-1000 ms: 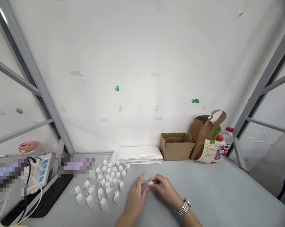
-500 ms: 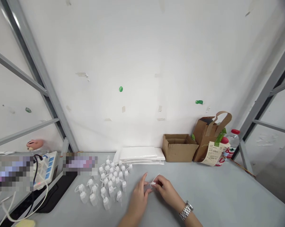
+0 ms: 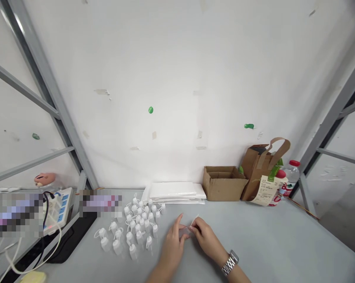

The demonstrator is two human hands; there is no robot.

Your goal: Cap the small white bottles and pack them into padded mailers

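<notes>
My left hand (image 3: 175,238) grips the translucent body of a small squeeze bottle (image 3: 183,232) between thumb and fingers. At the bottle's top end, my right hand (image 3: 203,232) pinches its white cap, which the fingers mostly cover. A thin white strap loop shows above the right fingertips. Left of my hands stand several similar small bottles (image 3: 133,251), upright in a loose cluster, with white caps and looped straps.
Against the wall lie flat white packets (image 3: 173,190), with an open cardboard box (image 3: 225,190) beside them. Farther right stand a brown paper bag (image 3: 255,169) and red-capped bottles (image 3: 292,173). At left are a power strip (image 3: 61,210), cables and a black mat (image 3: 72,239).
The right fingers have closed further over the white cap, which now shows less. The left hand keeps its hold, and the view has shifted slightly.
</notes>
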